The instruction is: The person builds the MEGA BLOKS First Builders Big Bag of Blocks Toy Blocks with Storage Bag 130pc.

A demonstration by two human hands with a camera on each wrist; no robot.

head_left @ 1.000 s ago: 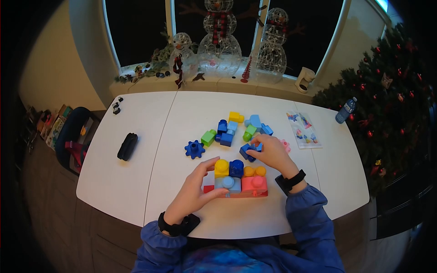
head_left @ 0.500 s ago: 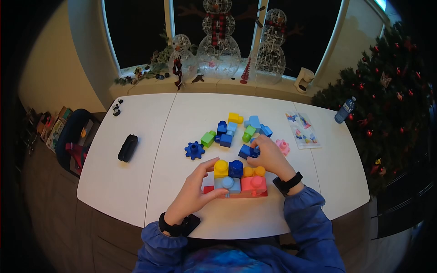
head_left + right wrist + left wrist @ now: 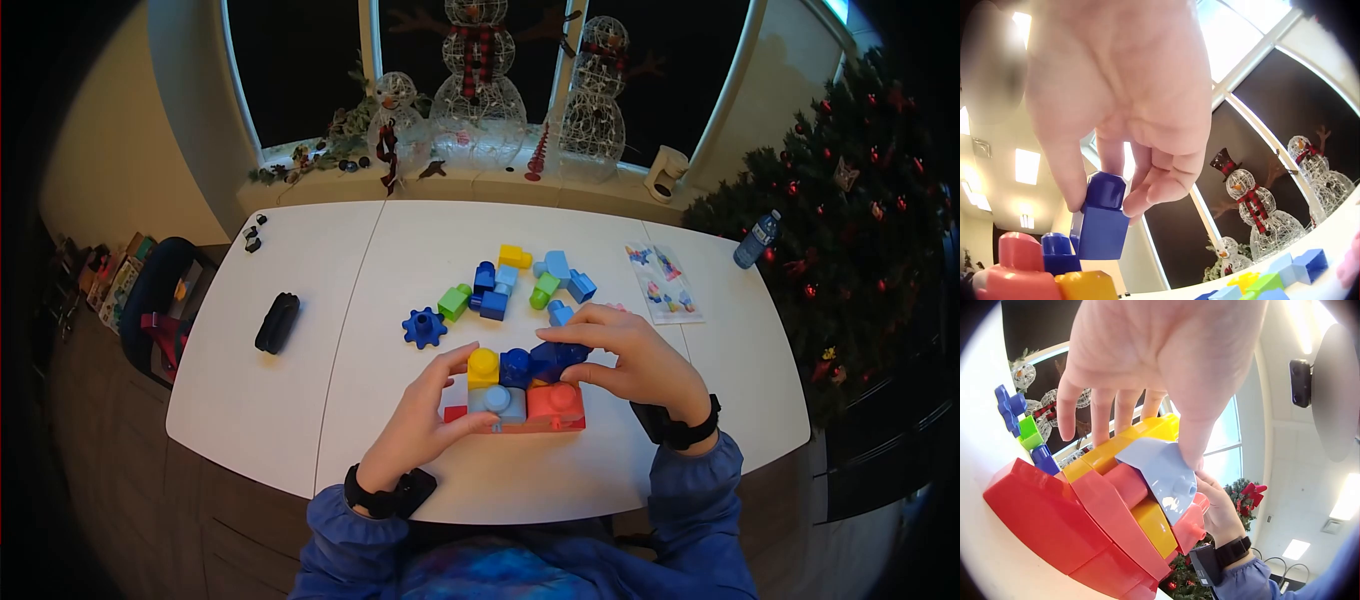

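Observation:
A stack of toy building blocks stands before me, with a red base (image 3: pixel 1047 512), a light blue block (image 3: pixel 497 402), a pink block (image 3: pixel 556 402), a yellow block (image 3: pixel 483 367) and a dark blue block (image 3: pixel 514 367). My left hand (image 3: pixel 425 405) holds the stack's left side, thumb at the light blue block and fingers behind by the yellow. My right hand (image 3: pixel 645 360) pinches another dark blue block (image 3: pixel 1102 231), stud up, between thumb and fingers. In the right wrist view this block hangs just above an orange-yellow block (image 3: pixel 1087 286), beside the stack's dark blue one.
Loose blocks lie beyond the stack, among them a green block (image 3: pixel 454 301) and a yellow one (image 3: pixel 513 256). A blue gear piece (image 3: pixel 424 327) sits left of them. Farther out are a black case (image 3: pixel 277 323), a picture sheet (image 3: pixel 664 283) and a water bottle (image 3: pixel 757 239).
My right hand has picked up a dark blue block from the table behind the stack and brought it nearer, over the stack's right part. The left hand has stayed in place.

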